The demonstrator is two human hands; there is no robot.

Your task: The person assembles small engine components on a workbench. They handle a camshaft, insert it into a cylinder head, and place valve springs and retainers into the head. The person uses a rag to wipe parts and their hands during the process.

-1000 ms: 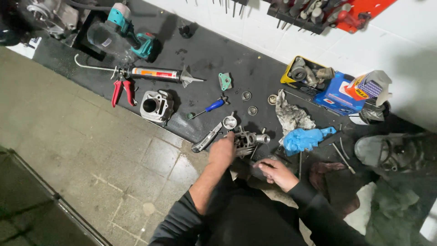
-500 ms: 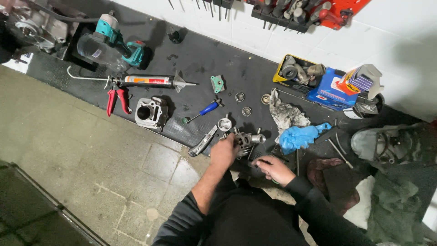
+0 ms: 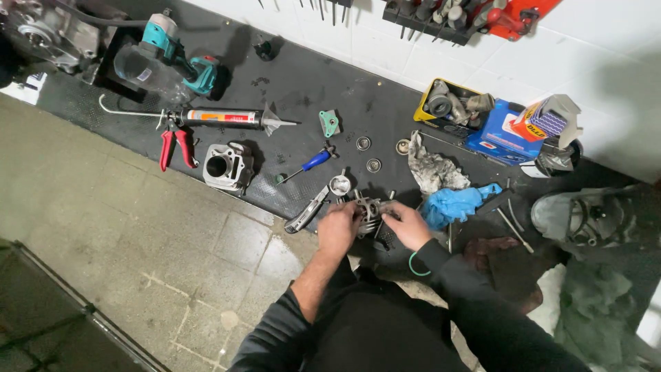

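Observation:
A finned metal engine part (image 3: 372, 209) rests at the near edge of the black rubber mat (image 3: 303, 89), and both my hands grip it. My left hand (image 3: 339, 227) clasps its left side, next to a folding utility knife (image 3: 308, 211) and a small metal cup-shaped part (image 3: 339, 184). My right hand (image 3: 407, 224) holds its right side, just beside a crumpled blue glove (image 3: 456, 202). A green ring (image 3: 413, 264) hangs by my right wrist.
On the mat lie a grey engine cylinder (image 3: 226, 166), red-handled pliers (image 3: 174, 144), a sealant gun (image 3: 206, 117), a teal cordless drill (image 3: 180, 55), a blue-handled screwdriver (image 3: 308, 164), a dirty rag (image 3: 432, 169), a yellow parts bin (image 3: 452, 105) and blue boxes (image 3: 504, 133). Tiled floor (image 3: 124, 234) lies left.
My right hand has come up from lower on the mat onto the finned part, so both hands now hold it. The view has shifted slightly.

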